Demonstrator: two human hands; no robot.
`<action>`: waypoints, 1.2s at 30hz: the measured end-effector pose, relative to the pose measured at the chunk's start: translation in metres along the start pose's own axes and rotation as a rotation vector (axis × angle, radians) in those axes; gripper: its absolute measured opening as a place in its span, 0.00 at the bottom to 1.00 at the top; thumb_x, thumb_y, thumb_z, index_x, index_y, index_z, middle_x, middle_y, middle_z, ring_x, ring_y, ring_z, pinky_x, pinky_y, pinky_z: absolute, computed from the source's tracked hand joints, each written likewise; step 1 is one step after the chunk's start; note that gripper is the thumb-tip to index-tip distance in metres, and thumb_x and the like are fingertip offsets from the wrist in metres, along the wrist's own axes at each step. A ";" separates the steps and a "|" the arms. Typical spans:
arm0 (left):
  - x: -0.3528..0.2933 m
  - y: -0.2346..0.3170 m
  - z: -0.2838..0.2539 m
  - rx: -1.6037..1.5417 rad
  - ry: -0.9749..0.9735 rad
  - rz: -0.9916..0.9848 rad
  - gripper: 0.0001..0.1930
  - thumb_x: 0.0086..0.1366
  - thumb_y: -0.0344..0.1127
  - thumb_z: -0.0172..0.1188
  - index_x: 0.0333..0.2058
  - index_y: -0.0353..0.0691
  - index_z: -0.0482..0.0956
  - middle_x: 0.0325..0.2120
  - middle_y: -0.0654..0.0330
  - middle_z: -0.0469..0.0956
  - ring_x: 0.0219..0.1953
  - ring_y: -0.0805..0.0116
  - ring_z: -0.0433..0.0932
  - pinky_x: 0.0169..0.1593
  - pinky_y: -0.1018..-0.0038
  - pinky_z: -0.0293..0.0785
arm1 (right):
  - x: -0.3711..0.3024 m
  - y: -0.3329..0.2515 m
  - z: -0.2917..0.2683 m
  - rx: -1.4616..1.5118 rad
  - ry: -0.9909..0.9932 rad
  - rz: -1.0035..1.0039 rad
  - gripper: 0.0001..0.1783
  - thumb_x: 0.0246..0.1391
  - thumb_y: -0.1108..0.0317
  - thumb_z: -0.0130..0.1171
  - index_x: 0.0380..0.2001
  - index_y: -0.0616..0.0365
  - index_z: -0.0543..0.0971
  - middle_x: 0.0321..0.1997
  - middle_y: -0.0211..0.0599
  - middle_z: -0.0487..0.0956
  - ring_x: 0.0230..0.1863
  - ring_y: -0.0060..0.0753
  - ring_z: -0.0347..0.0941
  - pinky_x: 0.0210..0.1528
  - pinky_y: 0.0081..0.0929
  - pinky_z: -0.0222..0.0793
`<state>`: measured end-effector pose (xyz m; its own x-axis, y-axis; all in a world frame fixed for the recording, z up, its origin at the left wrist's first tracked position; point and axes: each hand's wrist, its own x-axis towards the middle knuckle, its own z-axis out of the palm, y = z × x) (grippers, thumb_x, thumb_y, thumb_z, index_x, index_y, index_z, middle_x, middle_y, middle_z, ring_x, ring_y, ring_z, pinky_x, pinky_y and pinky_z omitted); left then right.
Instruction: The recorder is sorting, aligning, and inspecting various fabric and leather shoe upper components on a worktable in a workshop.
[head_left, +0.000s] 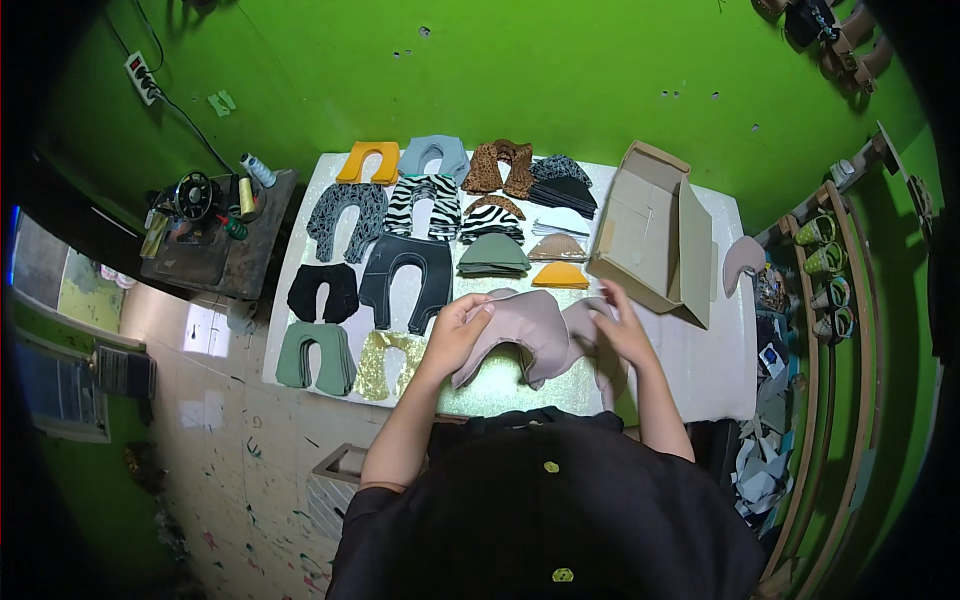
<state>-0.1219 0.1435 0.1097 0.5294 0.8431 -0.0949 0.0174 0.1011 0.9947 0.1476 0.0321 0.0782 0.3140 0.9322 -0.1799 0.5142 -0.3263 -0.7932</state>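
My left hand [462,338] is closed on a dusty-pink shoe upper [518,328], a curved U-shaped piece with a folded edge, raised over the near middle of the table. Just right of it is a second dusty-pink piece [582,340], partly covered by the first. My right hand [624,328] is over that second piece, thumb and fingers apart; its thumb seems to touch the piece. Left of my hands lie stacks of U-shaped pieces: dark grey [398,280], zebra-striped [424,206], green [314,356] and gold [384,362]. Beyond are half-moon stacks, one green [493,254], one yellow [560,276].
An open cardboard box [645,235] stands at the table's back right. Another dusty-pink piece [742,264] lies by the right edge. A sewing machine [192,196] with thread spools is on a side table at left. A wooden rack [846,370] holding sandals is at right.
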 end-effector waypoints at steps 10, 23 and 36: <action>0.016 -0.070 -0.033 0.082 0.101 -0.081 0.14 0.59 0.34 0.59 0.40 0.30 0.75 0.27 0.59 0.79 0.30 0.78 0.75 0.34 0.80 0.70 | -0.002 -0.018 0.070 0.454 -0.335 0.159 0.13 0.55 0.62 0.57 0.30 0.63 0.76 0.19 0.27 0.75 0.20 0.16 0.70 0.21 0.19 0.65; -0.016 -0.091 -0.020 0.572 0.257 -0.014 0.14 0.53 0.35 0.62 0.36 0.33 0.78 0.22 0.54 0.78 0.24 0.65 0.77 0.32 0.73 0.71 | -0.021 0.008 0.104 -0.157 0.083 -0.080 0.22 0.52 0.54 0.55 0.17 0.63 0.74 0.14 0.46 0.70 0.18 0.44 0.70 0.24 0.37 0.62; -0.022 -0.105 -0.004 1.079 0.282 0.377 0.12 0.52 0.31 0.57 0.37 0.45 0.80 0.44 0.51 0.70 0.49 0.53 0.67 0.50 0.63 0.60 | -0.018 0.027 0.090 -0.327 0.366 0.029 0.29 0.45 0.52 0.60 0.48 0.54 0.67 0.48 0.40 0.69 0.52 0.41 0.64 0.51 0.47 0.51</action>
<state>-0.1392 0.1164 0.0072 0.4504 0.8249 0.3415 0.6807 -0.5648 0.4665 0.0844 0.0206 0.0077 0.5616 0.8250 0.0631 0.7062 -0.4382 -0.5561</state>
